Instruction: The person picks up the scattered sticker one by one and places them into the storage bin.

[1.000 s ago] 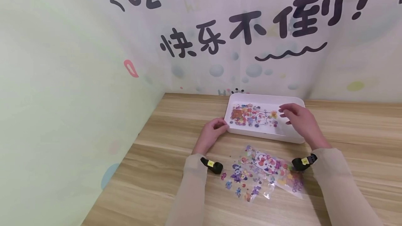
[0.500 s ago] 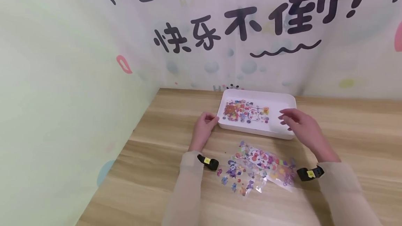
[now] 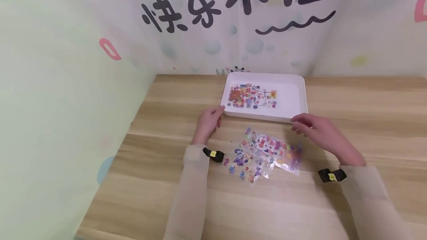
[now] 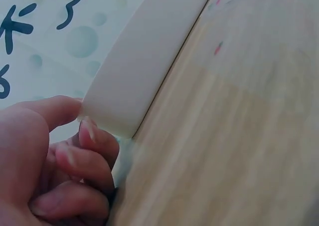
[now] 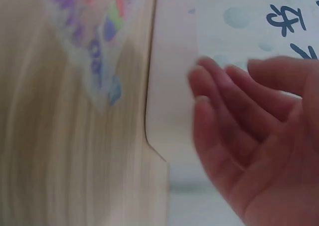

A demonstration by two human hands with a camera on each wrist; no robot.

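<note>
A shallow white tray (image 3: 288,92) sits at the back of the wooden table, with clear sticker sheets (image 3: 251,97) showing a brown bear and a white cartoon face lying in its left half. My left hand (image 3: 207,124) pinches the tray's front left corner, its thumb and index finger at the rim and the other fingers curled below. Beside the front right corner, my right hand (image 3: 321,132) has its fingers loosely bent, fingertips right at the rim and nothing held. More clear sticker sheets (image 3: 239,158) with colourful cartoon figures lie overlapping on the table between my forearms.
A printed cloth backdrop (image 3: 200,43) with dark lettering rises directly behind the tray. To the left, a pale wall cloth (image 3: 50,95) borders the table (image 3: 166,110). Black camera straps (image 3: 213,155) are worn on both wrists.
My right hand has moved from over the tray's right side to its front right corner. My left hand stays at the front left corner. The head view has tilted down.
</note>
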